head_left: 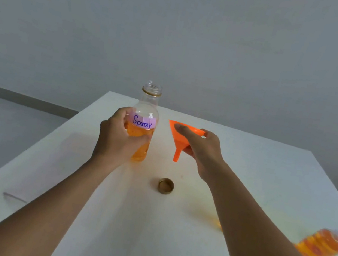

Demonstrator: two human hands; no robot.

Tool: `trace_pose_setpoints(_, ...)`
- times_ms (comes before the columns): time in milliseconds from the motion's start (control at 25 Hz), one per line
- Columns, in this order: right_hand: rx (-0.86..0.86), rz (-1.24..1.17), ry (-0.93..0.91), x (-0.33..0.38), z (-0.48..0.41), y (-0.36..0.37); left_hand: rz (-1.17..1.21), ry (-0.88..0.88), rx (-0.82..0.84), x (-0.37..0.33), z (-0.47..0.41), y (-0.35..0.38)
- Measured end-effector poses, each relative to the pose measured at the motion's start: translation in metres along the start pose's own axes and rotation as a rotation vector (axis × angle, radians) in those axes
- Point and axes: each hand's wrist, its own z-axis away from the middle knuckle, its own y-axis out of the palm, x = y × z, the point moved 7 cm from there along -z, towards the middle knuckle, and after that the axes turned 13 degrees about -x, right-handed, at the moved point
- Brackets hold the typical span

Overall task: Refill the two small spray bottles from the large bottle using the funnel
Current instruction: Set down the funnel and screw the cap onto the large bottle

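A clear bottle point(146, 110) with a pink label reading "Spray" stands upright on the white table point(268, 172), uncapped and about half full of orange liquid. My left hand point(116, 136) grips its body from the left. To its right, my right hand point(200, 149) holds an orange funnel point(181, 138) in the air by its cone, spout pointing down, a little apart from the bottle. A gold cap point(166, 186) lies open side up on the table in front of them. Another bottle point(321, 245) with orange liquid is blurred at the right edge.
The table's left edge runs diagonally past my left arm, with grey floor beyond it. A plain grey wall stands behind the far table edge. A faint orange reflection shows on the table near my right forearm.
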Motion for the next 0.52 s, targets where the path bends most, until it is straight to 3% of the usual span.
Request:
trace_pose_setpoints(320, -0.097, 0.376, 0.006, -0.03, -0.01, 0.015, 0.018, -0.047, -0.009, 0.028, 0.009, 0.013)
trace_pose_setpoints(520, -0.153, 0.466, -0.033, -0.032, -0.008, 0.02, 0.036, -0.059, 0.005, 0.031, 0.011, 0.014)
